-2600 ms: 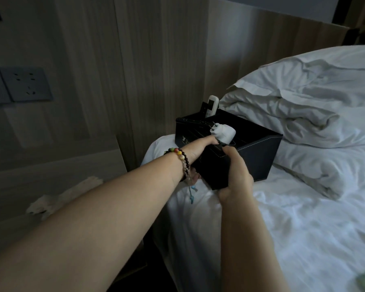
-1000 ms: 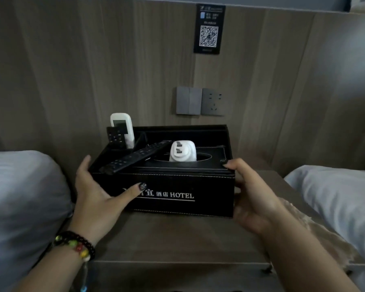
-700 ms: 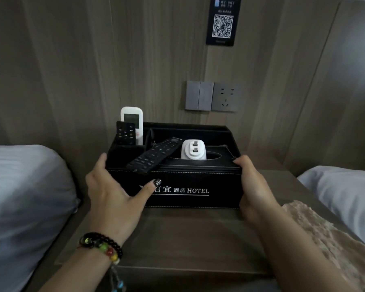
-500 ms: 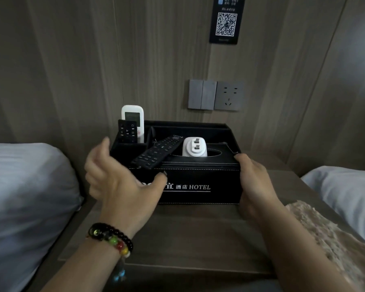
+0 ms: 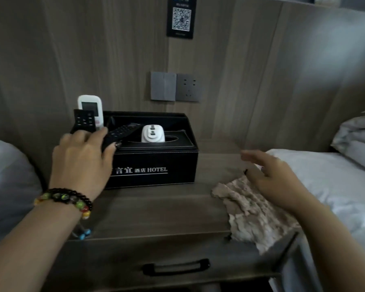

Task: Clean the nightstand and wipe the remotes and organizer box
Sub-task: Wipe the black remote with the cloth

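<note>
Starting at the left edge of the frame: grey pillow (image 5: 6, 182), then left hand (image 5: 80, 163) with a beaded bracelet (image 5: 65, 199) at the wrist, fingers curled round the near end of the long black remote (image 5: 120, 133), thumb tip against its underside. Behind the hand, standing upright in the left compartment of the black organizer box (image 5: 156, 165): small black remote (image 5: 85, 122) in front, white remote (image 5: 91, 106) with a screen behind. Long black remote lying slanted across the box top, far end near the white plug adapter (image 5: 153, 134) sitting in the oval tissue slot. Box resting on the nightstand (image 5: 156, 209), left of centre, close to the wood-panel wall; drawer handle (image 5: 175, 266) on the front below. On the wall above: switch and socket plate (image 5: 175, 87), QR placard (image 5: 180, 16) at upper centre. Right of centre: beige cloth (image 5: 253, 211) crumpled on the nightstand's right side, draping over its front corner. Right hand (image 5: 274, 182) blurred, fingers spread loosely, over the cloth's far edge; contact with it cannot be told. White bedding (image 5: 335, 178) at far right.
</note>
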`<action>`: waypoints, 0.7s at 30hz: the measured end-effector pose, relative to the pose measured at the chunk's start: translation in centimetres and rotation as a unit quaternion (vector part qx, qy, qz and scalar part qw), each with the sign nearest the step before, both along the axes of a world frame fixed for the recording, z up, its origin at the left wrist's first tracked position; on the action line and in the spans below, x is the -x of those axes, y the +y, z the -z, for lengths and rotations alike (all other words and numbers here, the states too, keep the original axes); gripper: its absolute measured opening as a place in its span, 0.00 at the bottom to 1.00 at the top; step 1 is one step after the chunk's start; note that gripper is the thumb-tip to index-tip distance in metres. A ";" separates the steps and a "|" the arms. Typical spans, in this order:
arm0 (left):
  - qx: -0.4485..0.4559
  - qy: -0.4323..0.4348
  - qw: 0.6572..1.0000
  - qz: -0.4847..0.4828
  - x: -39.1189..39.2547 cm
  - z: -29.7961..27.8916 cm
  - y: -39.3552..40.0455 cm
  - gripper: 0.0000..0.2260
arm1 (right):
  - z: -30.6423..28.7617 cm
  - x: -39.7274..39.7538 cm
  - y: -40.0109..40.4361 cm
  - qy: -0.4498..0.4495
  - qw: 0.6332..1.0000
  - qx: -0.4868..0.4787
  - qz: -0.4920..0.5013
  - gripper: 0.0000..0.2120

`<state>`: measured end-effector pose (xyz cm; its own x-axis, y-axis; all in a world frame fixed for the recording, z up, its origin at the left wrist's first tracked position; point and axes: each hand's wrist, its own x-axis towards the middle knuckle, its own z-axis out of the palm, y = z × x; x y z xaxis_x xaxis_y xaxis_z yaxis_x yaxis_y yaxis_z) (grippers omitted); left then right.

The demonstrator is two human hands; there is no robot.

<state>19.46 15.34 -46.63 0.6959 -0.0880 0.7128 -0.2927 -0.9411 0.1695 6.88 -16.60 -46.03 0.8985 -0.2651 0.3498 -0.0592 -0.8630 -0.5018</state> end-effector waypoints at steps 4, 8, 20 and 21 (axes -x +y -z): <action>0.079 -0.069 0.992 0.069 2.4 1.5 0.7 0.18 | 3.2 1.3 -0.9 0.071 0.997 0.022 -0.035 0.18; 0.230 -0.021 0.958 0.171 6.9 2.1 -0.5 0.17 | 3.9 1.7 -0.6 0.097 0.994 0.007 -0.045 0.16; 0.618 0.384 0.583 0.361 11.2 2.9 -5.0 0.20 | 2.8 3.0 -0.5 0.188 0.977 0.046 -0.095 0.39; 0.640 0.394 0.546 0.369 11.1 3.0 -5.2 0.21 | 3.0 2.9 -0.7 0.186 0.975 0.044 -0.115 0.40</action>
<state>8.31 10.10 -49.65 0.9427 -0.3329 0.0236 0.1265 0.4219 0.8978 3.99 -17.26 -49.05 0.9997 -0.0255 0.0012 -0.0228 -0.9140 -0.4051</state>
